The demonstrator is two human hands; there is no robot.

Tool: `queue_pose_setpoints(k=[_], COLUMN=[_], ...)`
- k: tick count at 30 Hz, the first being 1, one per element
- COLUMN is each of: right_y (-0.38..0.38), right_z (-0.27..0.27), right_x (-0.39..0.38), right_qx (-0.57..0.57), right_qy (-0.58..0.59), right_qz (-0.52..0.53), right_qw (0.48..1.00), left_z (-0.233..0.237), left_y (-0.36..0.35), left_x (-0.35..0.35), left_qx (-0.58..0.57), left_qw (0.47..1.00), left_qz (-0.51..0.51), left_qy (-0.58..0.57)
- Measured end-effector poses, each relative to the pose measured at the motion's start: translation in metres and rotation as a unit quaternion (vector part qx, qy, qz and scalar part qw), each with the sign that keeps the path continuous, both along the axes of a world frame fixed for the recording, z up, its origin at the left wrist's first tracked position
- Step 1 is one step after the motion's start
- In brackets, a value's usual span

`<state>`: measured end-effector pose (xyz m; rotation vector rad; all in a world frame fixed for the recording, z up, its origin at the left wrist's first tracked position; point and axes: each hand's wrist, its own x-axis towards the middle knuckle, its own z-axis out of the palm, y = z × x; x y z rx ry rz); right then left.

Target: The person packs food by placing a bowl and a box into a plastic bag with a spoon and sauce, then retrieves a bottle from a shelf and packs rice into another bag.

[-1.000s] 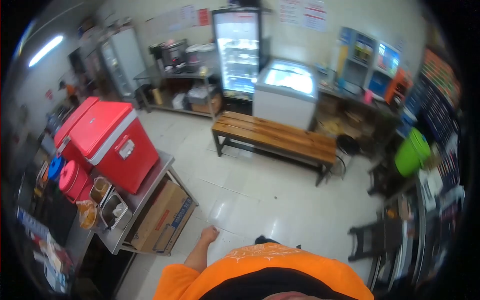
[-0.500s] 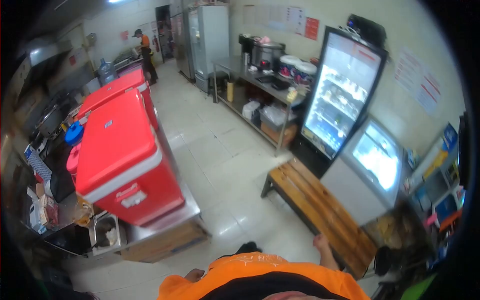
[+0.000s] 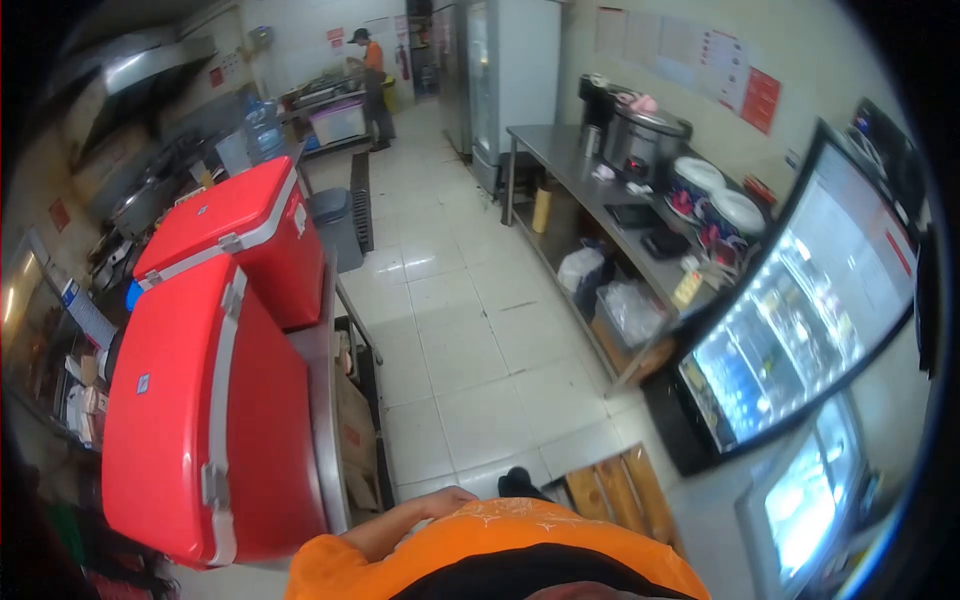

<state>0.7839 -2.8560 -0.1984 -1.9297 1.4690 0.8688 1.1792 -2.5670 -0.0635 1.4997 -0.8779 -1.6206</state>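
My left hand (image 3: 448,502) is at the front of my orange shirt (image 3: 520,525), with the forearm bent across from the left. Its fingers are small and partly lost against the shirt, so I cannot make out whether they are open or closed, and nothing held can be seen. My right hand is out of view. To the left of my left arm, a large red cooler box (image 3: 165,420) with a white band stands on a steel table (image 3: 325,400). Behind it is a second red cooler box (image 3: 235,215).
A tiled aisle (image 3: 450,320) runs ahead, with a grey bin (image 3: 337,228) at its left. On the right are a wooden bench (image 3: 615,490), a steel table (image 3: 560,150) holding a large cooker (image 3: 640,150), and a lit display fridge (image 3: 790,320). A person (image 3: 374,90) stands far back.
My view has swung left and I have moved forward along the aisle. My left hand has come up to my shirt front. My right hand, earlier beside the bench, has left the view.
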Motion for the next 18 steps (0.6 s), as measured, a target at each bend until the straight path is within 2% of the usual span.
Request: queue_pose_setpoints(k=[2,4,7,8,10,11,13,14,16,17,18], right_y=[-0.067,-0.137,-0.249,-0.282,-0.339,-0.354,-0.378,-0.368,-0.341,-0.349,-0.331], right_z=[0.003,0.007,0.011,0.014,0.036,0.046,0.055,0.071,0.116,0.087,0.109], right_x=[0.058,0.129,0.263,0.315,0.427,0.48,0.58,0.616,0.683,0.704,0.72], right_qx=[-0.01,-0.027,-0.096,-0.129,-0.213,-0.226,-0.232,-0.229,-0.086,-0.031,0.115], right_qy=[0.001,-0.005,-0.032,-0.052,-0.134,-0.237,-0.363,-0.366,-0.454,-0.489,-0.415], right_qz=[0.036,0.081,0.2,0.257,0.415,0.259,0.243,0.248,0.249,0.361,0.27], right_qw=[0.999,0.996,0.975,0.956,0.874,0.909,0.869,0.867,0.851,0.793,0.861], left_z=[0.007,0.01,0.042,0.047,0.048,0.03,-0.02,-0.033,-0.023,-0.014,-0.006], left_y=[-0.033,-0.055,-0.083,-0.094,-0.12,-0.128,-0.149,-0.157,-0.182,-0.198,-0.211], left_x=[0.036,0.075,0.116,0.13,0.164,0.185,0.232,0.258,0.323,0.359,0.396], left_qx=[0.017,0.005,-0.005,-0.001,0.07,0.076,0.047,0.02,0.048,0.073,0.066], left_qw=[0.999,0.992,0.991,0.991,0.976,0.973,0.978,0.983,0.983,0.983,0.982], left_qz=[0.045,-0.018,0.035,0.047,0.193,0.216,0.196,0.167,0.156,0.139,0.144], left_qy=[0.0,-0.124,-0.128,-0.124,-0.066,-0.027,-0.045,-0.069,-0.086,-0.099,-0.107])
